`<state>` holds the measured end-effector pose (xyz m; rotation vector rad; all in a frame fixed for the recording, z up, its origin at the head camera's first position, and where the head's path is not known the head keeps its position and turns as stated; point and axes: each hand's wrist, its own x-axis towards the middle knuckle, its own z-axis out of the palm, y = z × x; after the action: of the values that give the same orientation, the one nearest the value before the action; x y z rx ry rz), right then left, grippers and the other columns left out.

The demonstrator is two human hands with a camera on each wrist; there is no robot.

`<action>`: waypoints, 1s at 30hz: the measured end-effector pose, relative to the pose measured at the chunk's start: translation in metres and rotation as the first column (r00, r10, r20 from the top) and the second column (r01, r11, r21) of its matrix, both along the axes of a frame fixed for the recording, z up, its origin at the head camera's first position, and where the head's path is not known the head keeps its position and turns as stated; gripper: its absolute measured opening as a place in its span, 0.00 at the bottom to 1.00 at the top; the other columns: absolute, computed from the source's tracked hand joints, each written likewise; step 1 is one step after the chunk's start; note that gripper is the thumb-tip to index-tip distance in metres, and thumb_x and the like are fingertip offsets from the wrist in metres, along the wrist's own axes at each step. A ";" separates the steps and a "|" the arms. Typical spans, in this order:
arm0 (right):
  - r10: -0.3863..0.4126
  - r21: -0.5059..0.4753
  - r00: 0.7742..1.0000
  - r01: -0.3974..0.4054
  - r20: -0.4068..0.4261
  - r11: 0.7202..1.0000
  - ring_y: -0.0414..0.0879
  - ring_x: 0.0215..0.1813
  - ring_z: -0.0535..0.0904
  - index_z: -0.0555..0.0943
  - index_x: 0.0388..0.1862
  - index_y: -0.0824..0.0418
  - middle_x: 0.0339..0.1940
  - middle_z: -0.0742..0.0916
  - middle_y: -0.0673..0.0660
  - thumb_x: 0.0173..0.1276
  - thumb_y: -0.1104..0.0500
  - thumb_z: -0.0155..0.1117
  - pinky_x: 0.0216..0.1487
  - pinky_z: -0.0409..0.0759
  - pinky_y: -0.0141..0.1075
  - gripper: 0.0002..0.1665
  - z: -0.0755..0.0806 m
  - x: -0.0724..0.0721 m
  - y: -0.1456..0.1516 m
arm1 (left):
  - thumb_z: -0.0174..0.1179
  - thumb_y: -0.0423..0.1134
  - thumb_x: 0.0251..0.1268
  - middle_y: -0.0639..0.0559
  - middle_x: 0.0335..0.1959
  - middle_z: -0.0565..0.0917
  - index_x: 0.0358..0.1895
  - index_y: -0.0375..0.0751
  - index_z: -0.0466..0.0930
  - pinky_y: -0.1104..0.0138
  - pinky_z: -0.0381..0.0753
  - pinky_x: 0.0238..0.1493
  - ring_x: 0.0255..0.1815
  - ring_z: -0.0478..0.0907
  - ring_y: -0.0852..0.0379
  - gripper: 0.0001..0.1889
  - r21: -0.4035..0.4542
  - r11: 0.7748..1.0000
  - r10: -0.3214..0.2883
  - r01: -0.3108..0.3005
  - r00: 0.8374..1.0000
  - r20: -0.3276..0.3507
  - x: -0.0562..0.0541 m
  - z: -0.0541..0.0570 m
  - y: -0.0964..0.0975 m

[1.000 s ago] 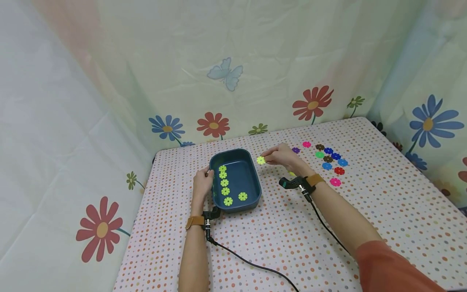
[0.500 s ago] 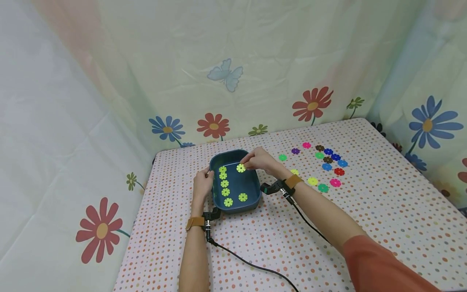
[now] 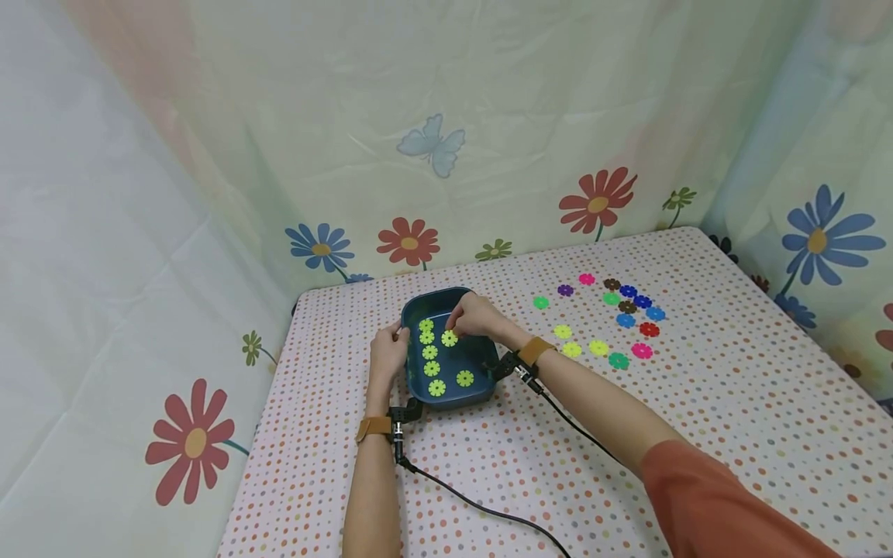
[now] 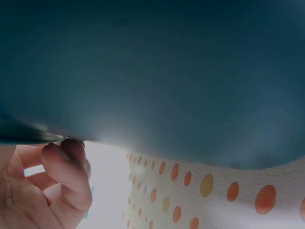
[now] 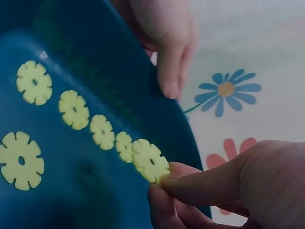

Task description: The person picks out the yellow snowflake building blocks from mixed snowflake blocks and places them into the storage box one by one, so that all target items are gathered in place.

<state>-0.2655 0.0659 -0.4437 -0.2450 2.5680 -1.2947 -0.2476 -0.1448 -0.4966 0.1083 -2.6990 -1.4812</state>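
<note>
A dark blue rectangular tub (image 3: 456, 398) stands on the table, and my left hand (image 3: 387, 358) holds its left rim, thumb on the inner side. In the left wrist view the tub's outer wall (image 4: 157, 86) fills most of the picture above the fingers. My right hand (image 3: 481, 316) is over the tub, pinching a yellow-green slotted snowflake disc (image 5: 143, 155) between thumb and finger. Several matching discs (image 3: 429, 353) lie in a row along the tub's left side, and a lone one (image 3: 465, 378) lies near its front right.
Right of the tub, more discs are scattered on the dotted tablecloth: yellow (image 3: 598, 348), green (image 3: 618, 361), pink (image 3: 642, 351), red (image 3: 649, 330), purple (image 3: 566, 291), blue and brown. Black cables trail from both wrist cameras. A flowered curtain (image 3: 335, 170) stands behind the table.
My right hand has carried the yellow-green disc leftward, from outside the tub's right side to over its inside, close to the row. My left hand stays at the rim.
</note>
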 end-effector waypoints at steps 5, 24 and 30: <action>0.026 0.118 1.000 -0.024 -0.013 0.993 0.45 0.27 0.76 0.91 0.35 0.65 0.30 0.88 0.55 0.60 0.73 0.62 0.29 0.71 0.33 0.12 -0.006 -0.002 -0.006 | 0.51 0.43 0.81 0.40 0.35 0.81 0.73 0.35 0.70 0.65 0.67 0.22 0.19 0.66 0.57 0.25 0.011 1.000 -0.008 0.008 1.000 0.000 0.001 0.000 -0.001; 0.125 0.425 0.991 -0.090 -0.055 0.901 0.40 0.15 0.58 0.65 0.11 0.56 0.11 0.62 0.48 0.67 0.72 0.59 0.18 0.61 0.31 0.26 -0.014 -0.003 -0.022 | 0.52 0.42 0.80 0.43 0.27 0.77 0.72 0.35 0.71 0.65 0.66 0.21 0.18 0.65 0.57 0.24 -0.006 1.000 0.000 0.000 1.000 -0.010 0.001 0.002 0.001; 0.124 0.472 0.992 -0.100 -0.019 0.876 0.41 0.17 0.62 0.68 0.18 0.58 0.15 0.65 0.50 0.70 0.70 0.60 0.20 0.65 0.31 0.21 -0.015 -0.002 -0.027 | 0.52 0.43 0.80 0.38 0.36 0.81 0.72 0.35 0.70 0.65 0.67 0.23 0.21 0.68 0.56 0.24 0.005 1.000 0.008 -0.008 1.000 0.004 0.001 0.003 0.002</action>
<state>-0.2677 0.0391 -0.4584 -0.3233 2.7622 -0.5960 -0.2464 -0.1430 -0.4939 0.1216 -2.6952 -1.4866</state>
